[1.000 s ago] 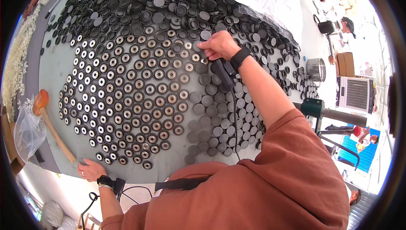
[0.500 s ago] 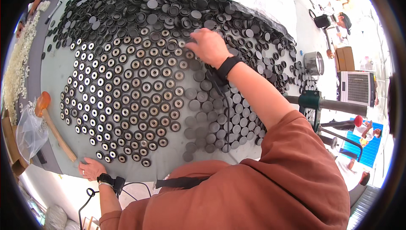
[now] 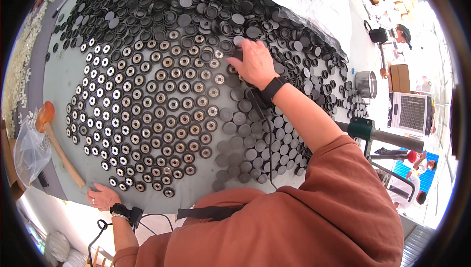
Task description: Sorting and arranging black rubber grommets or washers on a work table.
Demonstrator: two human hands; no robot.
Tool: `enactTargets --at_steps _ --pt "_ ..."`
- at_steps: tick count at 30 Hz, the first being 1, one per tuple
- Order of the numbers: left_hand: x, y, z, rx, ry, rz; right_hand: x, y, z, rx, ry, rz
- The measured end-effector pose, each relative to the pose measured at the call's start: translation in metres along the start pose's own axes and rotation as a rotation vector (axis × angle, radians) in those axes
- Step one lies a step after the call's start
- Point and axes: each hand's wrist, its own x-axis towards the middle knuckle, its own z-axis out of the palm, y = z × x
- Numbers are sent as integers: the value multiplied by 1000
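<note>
My right hand (image 3: 256, 64) reaches over the far middle of the table, its thumb and fingers curled around what looks like a black disc (image 3: 237, 53), partly hidden by the fingers. Left of it, many black wheels with shiny metal centres (image 3: 157, 115) lie spread flat in loose rows. Under and right of my right forearm are plain grey discs (image 3: 260, 145), laid close together. A heap of loose black discs (image 3: 162, 14) covers the far side. My left hand (image 3: 103, 197) rests flat on the near left table edge, fingers out and holding nothing.
At the left lie an orange-headed mallet (image 3: 60, 147), a clear plastic bag (image 3: 32, 152) and small white pieces (image 3: 18, 78). A white sack (image 3: 304, 4) lies at the far right, near a metal pot (image 3: 365, 84). A green-and-grey metal fixture (image 3: 361, 128) stands right. Other people are farther off.
My right hand has shifted slightly right and nearer, and its fingers have drawn together around the dark disc. My left hand stays at the table edge. The whole view has shifted a little.
</note>
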Motion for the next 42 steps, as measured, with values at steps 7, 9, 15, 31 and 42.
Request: enactTargets --at_steps 7,9,15,31,42 --pt "-1 2 -2 6 -27 -14 14 -14 -2 29 1 147" --pt "0 -2 1 8 -14 -6 9 -8 7 178 51 159" --pt "0 2 -2 -15 -27 -3 3 1 15 220 111 124" --pt "0 2 -1 -5 11 -4 -15 -15 5 -321 23 -179" --pt "-4 1 -6 -22 -8 -6 -10 -9 -37 -505 -107 -111"
